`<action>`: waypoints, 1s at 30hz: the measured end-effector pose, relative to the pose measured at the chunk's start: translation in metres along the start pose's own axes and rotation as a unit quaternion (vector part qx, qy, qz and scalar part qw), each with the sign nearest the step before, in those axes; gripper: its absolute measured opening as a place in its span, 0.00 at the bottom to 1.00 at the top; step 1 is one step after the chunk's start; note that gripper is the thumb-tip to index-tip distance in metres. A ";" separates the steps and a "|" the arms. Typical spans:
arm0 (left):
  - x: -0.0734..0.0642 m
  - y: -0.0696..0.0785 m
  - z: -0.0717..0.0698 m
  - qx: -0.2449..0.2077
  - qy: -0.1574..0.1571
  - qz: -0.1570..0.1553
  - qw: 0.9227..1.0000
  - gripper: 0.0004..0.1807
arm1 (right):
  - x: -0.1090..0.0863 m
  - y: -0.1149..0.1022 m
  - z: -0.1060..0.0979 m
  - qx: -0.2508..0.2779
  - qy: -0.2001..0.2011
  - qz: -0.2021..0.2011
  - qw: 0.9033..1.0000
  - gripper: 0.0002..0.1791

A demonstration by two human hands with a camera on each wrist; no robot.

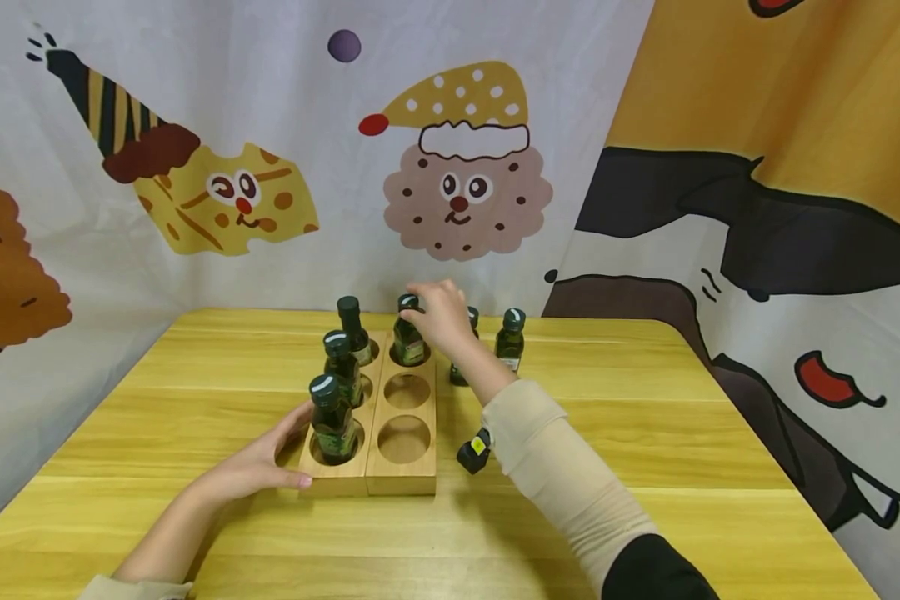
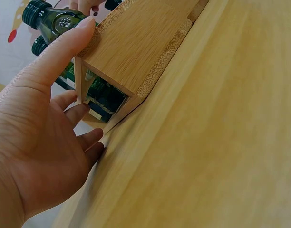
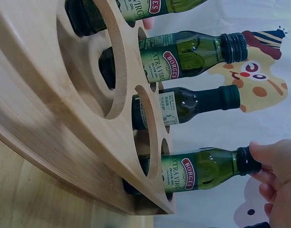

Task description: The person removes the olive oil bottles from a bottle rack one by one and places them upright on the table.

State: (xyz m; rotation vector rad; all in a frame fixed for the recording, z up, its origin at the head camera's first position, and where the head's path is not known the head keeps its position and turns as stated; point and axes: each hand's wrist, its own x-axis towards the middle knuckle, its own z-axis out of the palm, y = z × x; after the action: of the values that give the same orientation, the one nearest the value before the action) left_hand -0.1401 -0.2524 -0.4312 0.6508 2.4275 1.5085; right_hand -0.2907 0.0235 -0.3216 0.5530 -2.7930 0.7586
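Observation:
A bamboo rack [image 1: 405, 475] with two rows of round holes stands on the yellow table. Its left row carries three small green oil bottles [image 1: 333, 421]. My right hand [image 1: 438, 317] pinches the black cap of a fourth bottle [image 1: 408, 342], which stands in the far hole of the right row. The right wrist view shows those fingertips [image 3: 266, 164] on that bottle's [image 3: 202, 167] cap. My left hand [image 1: 258, 462] rests against the rack's near left corner. In the left wrist view its thumb [image 2: 64, 45] lies on the rack's [image 2: 136, 42] top edge and the fingers lie along the side.
Two more oil bottles stand loose on the table [image 1: 645, 433] right of the rack: one [image 1: 511, 337] in plain sight, one [image 1: 461, 371] partly behind my right wrist. The two near holes of the right row are vacant. Printed cloth hangs behind and to the right.

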 end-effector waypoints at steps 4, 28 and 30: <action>0.000 0.000 0.000 -0.001 0.001 0.000 1.000 0.59 | 0.001 -0.001 0.001 -0.010 0.001 0.002 1.000 0.25; 0.000 -0.003 0.000 -0.007 -0.002 -0.009 1.000 0.59 | -0.003 -0.001 -0.007 0.038 0.030 -0.043 0.998 0.20; 0.000 -0.004 0.000 -0.007 -0.002 -0.009 1.000 0.60 | -0.004 -0.002 -0.010 0.051 0.037 -0.050 0.997 0.19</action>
State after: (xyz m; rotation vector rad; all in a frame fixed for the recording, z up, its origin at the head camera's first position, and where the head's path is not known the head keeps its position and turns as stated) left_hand -0.1413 -0.2540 -0.4341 0.6258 2.4110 1.5158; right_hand -0.2858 0.0284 -0.3131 0.6633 -2.6493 0.8865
